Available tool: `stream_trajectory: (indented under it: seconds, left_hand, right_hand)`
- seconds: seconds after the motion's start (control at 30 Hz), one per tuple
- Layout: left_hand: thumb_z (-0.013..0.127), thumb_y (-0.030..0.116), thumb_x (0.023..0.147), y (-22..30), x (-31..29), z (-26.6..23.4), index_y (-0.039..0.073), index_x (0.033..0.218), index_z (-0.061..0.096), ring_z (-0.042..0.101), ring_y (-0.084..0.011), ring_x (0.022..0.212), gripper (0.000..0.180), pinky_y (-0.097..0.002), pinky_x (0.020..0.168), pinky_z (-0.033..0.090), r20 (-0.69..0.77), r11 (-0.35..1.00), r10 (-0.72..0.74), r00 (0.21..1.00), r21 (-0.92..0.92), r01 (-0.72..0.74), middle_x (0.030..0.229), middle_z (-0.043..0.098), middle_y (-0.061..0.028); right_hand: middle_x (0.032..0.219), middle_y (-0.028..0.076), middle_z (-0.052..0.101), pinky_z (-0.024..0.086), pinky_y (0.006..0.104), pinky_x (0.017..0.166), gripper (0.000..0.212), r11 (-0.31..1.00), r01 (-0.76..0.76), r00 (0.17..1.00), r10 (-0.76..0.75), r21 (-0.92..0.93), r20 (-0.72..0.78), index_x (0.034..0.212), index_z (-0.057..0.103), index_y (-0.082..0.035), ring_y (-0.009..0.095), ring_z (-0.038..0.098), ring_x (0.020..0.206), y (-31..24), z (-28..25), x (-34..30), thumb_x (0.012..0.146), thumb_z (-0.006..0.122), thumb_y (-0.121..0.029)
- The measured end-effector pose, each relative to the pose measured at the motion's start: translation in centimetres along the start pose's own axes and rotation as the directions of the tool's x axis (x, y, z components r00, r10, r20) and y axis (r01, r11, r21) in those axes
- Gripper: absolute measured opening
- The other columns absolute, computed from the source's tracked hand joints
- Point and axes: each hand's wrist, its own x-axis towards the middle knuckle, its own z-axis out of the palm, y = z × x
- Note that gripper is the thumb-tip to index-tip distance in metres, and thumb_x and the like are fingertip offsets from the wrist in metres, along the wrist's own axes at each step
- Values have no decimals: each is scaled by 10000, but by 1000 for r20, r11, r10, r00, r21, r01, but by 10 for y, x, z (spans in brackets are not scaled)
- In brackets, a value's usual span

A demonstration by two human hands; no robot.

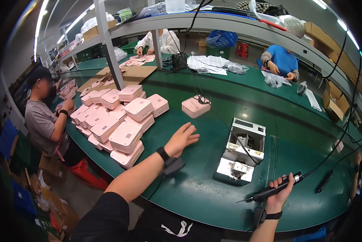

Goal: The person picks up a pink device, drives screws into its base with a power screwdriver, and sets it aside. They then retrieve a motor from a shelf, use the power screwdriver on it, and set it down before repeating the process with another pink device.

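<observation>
While our right hand (281, 188) closed around the black electric screwdriver (274, 189) at the near edge of the green bench (197, 189), its tip pointing left, our left hand (181, 139) hovered open and empty, fingers spread, between the stacked pink cases (122, 121) and the white fixture (242, 151). A lone pink case (195, 106) sat beyond, seemingly under a black cable (213, 113). Other people worked across the bench and to the left.

Bare green table (197, 189) before white fixture (242, 152); pink box stack (120, 121) blocks left.
</observation>
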Motion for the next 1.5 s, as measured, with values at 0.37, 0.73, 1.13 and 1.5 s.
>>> stream_trajectory:
  seconds: [0.37, 0.73, 1.13, 1.5]
  left_hand:
    - [806, 278, 720, 76, -148, -77, 23, 1276, 532, 488, -403, 1194, 669, -444, 997, 421, 191, -313, 829, 526, 937, 153, 1314, 484, -228]
    - [830, 192, 629, 75, -154, -124, 80, 1174, 645, 486, -418, 1207, 586, -465, 1014, 430, 209, -186, 750, 627, 977, -103, 1310, 503, -206]
    - [828, 244, 673, 3, -142, 6, 120, 1228, 619, 472, -400, 1255, 606, -460, 1026, 435, 881, 94, 199, 430, 419, -903, 1345, 480, -199]
    - [855, 387, 640, -9, -107, 27, 153, 1284, 582, 515, -386, 1197, 737, -434, 939, 489, 924, 253, 48, 379, 356, -900, 1353, 447, -202]
  right_hand:
    - [608, -22, 420, 369, 245, 460, 302, 999, -16, 1000, 16, -45, -9, 841, 494, -113, 88, 401, 477, 5, 5, -9, 911, 612, -383]
    - [606, -24, 423, 371, 248, 466, 304, 998, -47, 999, 47, -49, -9, 832, 498, -113, 91, 402, 478, 10, 6, -8, 910, 613, -384]
    - [608, -23, 410, 362, 273, 478, 324, 996, -28, 1000, 28, -89, 7, 846, 523, -106, 104, 382, 473, 9, 3, -5, 908, 608, -413]
    - [633, 17, 457, 387, 300, 496, 295, 831, 514, 788, -359, -213, 500, 955, 484, -83, 131, 425, 467, -27, 123, -98, 978, 443, -374]
